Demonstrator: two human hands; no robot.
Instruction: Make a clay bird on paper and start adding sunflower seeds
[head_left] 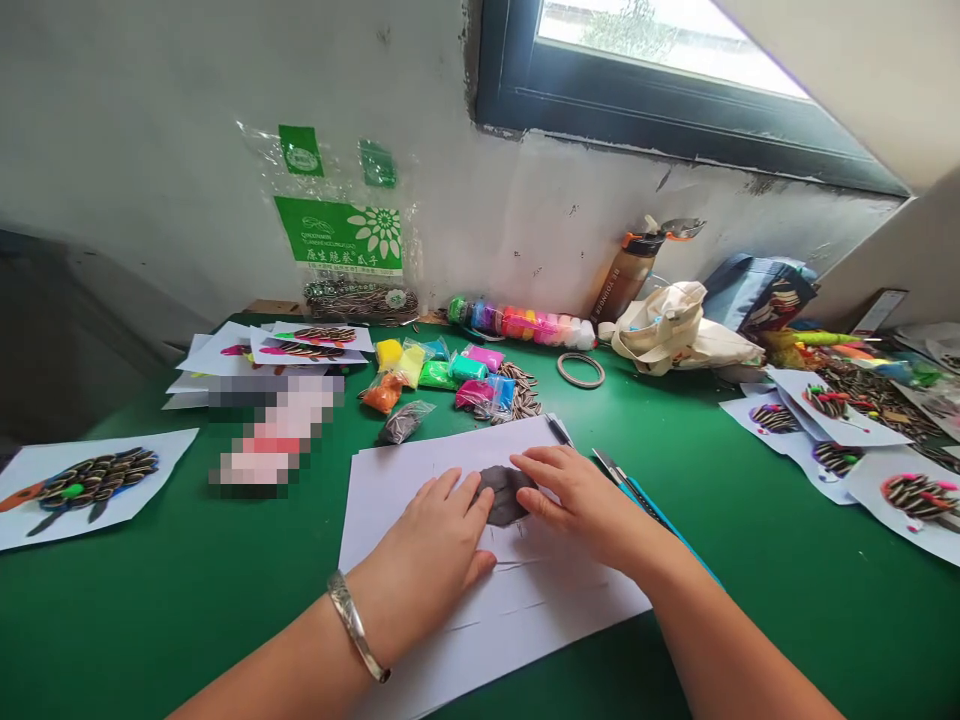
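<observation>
A dark grey clay lump (504, 492) lies on white paper (525, 590) near the front edge of the green tabletop (187, 580). The left hand (431, 545) and right hand (581, 500) press on it, fingers flat and extended. At the back edge, a seed bag (341, 235) has a green label reading "瓜子"; the rest is illegible.

Clay lump (505, 496) on the paper sheet (544, 590) — packets (436, 373) behind it, ring (580, 370) right of them.
</observation>
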